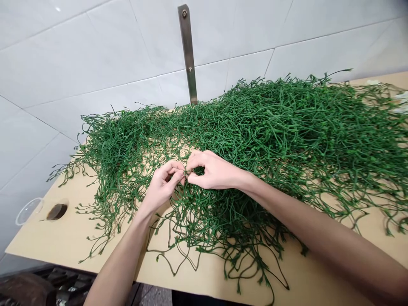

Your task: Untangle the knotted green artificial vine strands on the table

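Observation:
A large tangled heap of thin green stems (280, 123), with small tufted tips like artificial plant sprigs, spreads over the tabletop. Above the middle of the heap, my left hand (165, 180) is closed, thumb and fingertips pinched on a small green stem (187, 172). My right hand (212, 170) meets it from the other side, its thumb and forefinger closed in a ring on the same stem. The fingertips of both hands nearly touch, and most of the held piece is hidden between them.
The light wooden tabletop (178, 263) has a dark round hole or disc (57, 211) at its left, near a clear plastic rim (28, 211). A metal bracket (188, 55) is bolted to the tiled wall (95, 46) behind. Dark furniture (47, 284) sits below the left edge.

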### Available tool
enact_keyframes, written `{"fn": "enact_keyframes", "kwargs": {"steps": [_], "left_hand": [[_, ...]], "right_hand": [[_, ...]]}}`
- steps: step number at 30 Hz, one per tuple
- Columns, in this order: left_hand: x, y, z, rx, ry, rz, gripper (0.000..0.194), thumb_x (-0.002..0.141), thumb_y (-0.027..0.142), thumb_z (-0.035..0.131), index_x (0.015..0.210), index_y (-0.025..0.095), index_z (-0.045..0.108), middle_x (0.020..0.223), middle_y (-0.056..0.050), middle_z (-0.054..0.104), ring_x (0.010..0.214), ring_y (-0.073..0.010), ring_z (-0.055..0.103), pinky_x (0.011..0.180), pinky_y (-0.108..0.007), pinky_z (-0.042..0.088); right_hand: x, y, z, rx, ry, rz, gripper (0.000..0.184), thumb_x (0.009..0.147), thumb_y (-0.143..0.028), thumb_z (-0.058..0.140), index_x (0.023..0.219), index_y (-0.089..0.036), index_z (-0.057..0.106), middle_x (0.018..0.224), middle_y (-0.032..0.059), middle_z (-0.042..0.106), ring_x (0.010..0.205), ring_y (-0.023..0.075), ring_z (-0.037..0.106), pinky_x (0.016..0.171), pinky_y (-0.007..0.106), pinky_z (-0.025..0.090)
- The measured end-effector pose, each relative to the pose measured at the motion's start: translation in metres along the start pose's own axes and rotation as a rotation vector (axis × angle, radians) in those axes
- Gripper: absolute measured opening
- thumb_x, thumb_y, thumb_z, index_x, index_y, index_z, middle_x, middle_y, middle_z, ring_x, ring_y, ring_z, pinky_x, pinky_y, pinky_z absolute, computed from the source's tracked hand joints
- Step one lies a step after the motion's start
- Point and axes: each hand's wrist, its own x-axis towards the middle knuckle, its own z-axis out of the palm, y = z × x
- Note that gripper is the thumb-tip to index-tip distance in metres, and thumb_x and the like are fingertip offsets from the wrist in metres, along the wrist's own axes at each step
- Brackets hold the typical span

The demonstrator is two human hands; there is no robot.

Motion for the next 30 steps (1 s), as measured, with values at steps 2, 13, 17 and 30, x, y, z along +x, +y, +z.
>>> {"fn": "enact_keyframes", "kwargs": {"steps": [2,13,17,30], "left_hand": [[0.002,-0.002,-0.002,-0.029,0.019,-0.01,0.034,0.08,0.05,0.067,0.079,0.017,0.058,0.055,0.002,0.058,0.052,-0.011,0.051,0.053,-0.023,0.039],[0.002,-0.011,-0.003,-0.136,0.178,-0.009,0.03,0.078,0.046,0.071,0.082,0.019,0.059,0.06,0.004,0.058,0.052,-0.0088,0.051,0.053,-0.02,0.042],[0.001,-0.008,-0.003,-0.129,0.164,-0.003,0.031,0.077,0.046,0.071,0.083,0.019,0.058,0.06,0.004,0.059,0.051,-0.0085,0.052,0.052,-0.02,0.043],[0.001,-0.003,0.001,-0.026,0.018,-0.017,0.031,0.078,0.048,0.069,0.076,0.019,0.057,0.055,0.006,0.043,0.049,-0.008,0.038,0.047,-0.021,0.031]], "right_hand": [[0.0,0.0,-0.002,0.015,0.013,-0.014,0.023,0.069,-0.003,0.044,0.059,-0.018,0.059,0.065,0.0,0.058,0.077,0.0153,0.05,0.077,0.03,0.036],[0.0,-0.017,-0.006,-0.225,0.076,0.069,0.024,0.087,-0.032,0.058,0.072,-0.016,0.066,0.077,0.0039,0.066,0.091,0.0202,0.049,0.086,0.038,0.025],[0.0,-0.013,-0.002,-0.285,0.007,0.001,0.03,0.093,-0.028,0.051,0.07,-0.016,0.066,0.068,0.0022,0.062,0.09,0.0191,0.046,0.081,0.036,0.021],[0.0,-0.01,0.007,-0.293,0.056,-0.019,0.028,0.084,-0.016,0.045,0.056,-0.016,0.046,0.065,0.0019,0.054,0.086,0.018,0.046,0.079,0.036,0.021]]}}
